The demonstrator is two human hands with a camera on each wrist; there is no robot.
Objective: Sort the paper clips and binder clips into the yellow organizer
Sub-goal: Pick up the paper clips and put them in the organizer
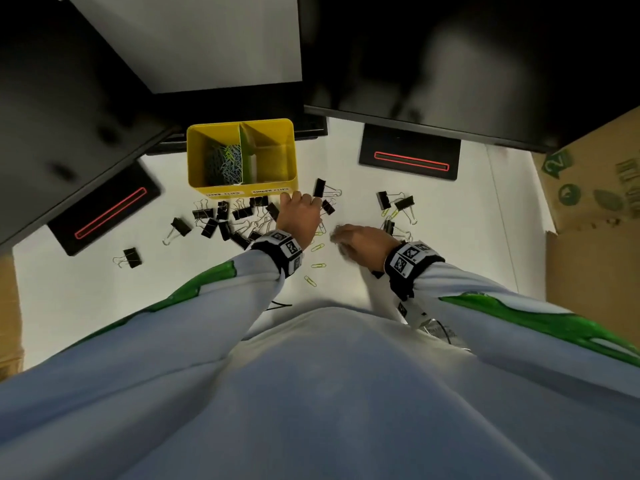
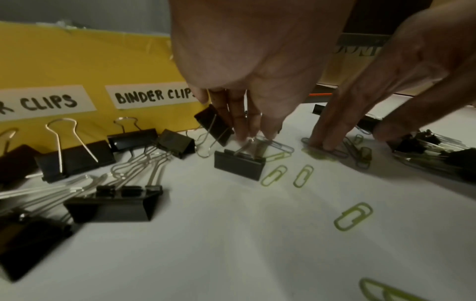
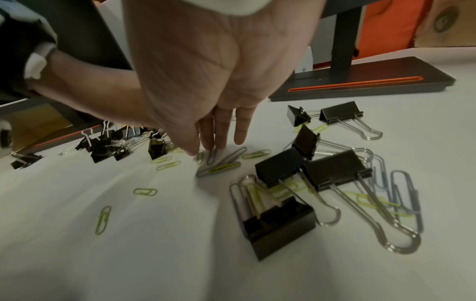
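Left wrist: angular black binder clip (image 2: pixel 239 167)

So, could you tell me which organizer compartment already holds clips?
The left compartment, labelled for paper clips: it holds a heap of coloured paper clips; the others look empty.

Two black monitor stands (image 1: pixel 410 154) (image 1: pixel 104 211), cardboard box (image 1: pixel 595 188) at right

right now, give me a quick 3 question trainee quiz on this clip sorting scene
1. True or false: the binder-clip compartment of the yellow organizer holds clips.
2. What do the left hand fingertips touch? A) binder clip handles B) the organizer label C) nothing
3. Fill in: the right hand presses its fingers on loose ___ on the white table.

Key: 1 false, it looks empty while the other compartment holds paper clips. 2 A. 3 paper clips.
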